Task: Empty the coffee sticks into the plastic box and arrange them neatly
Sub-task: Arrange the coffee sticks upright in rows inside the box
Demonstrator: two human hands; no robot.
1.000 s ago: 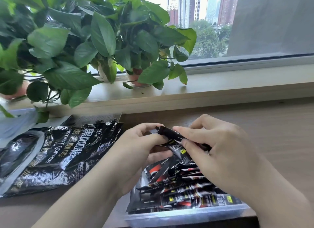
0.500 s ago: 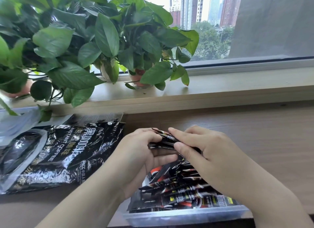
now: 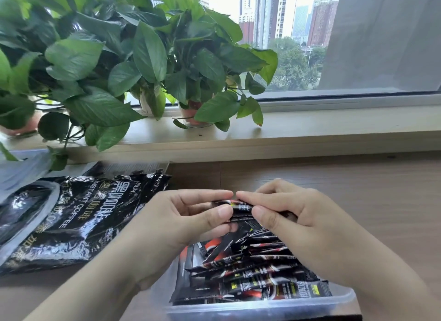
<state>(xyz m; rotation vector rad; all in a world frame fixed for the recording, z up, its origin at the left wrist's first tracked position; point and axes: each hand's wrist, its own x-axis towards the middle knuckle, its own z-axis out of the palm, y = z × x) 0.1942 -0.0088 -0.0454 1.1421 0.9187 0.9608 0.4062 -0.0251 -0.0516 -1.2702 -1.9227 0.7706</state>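
Note:
A small bundle of black coffee sticks (image 3: pixel 241 209) is held level above the far end of the clear plastic box (image 3: pixel 262 310). My left hand (image 3: pixel 181 222) pinches the bundle's left end between thumb and fingers. My right hand (image 3: pixel 296 222) grips its right end, fingers curled over the top. Inside the box lie several more black-and-red coffee sticks (image 3: pixel 253 273), partly lined up and partly crooked. My right forearm hides the box's right side.
The flattened black instant coffee bag (image 3: pixel 71 222) lies on the wooden table (image 3: pixel 358 201) to the left. Leafy potted plants (image 3: pixel 133 65) stand on the windowsill (image 3: pixel 310 129) behind, some leaves hanging over the table's back left.
The sticks between my hands were tilted and loose; now they are gathered into a level bundle, pinched at both ends. Both hands moved slightly closer together.

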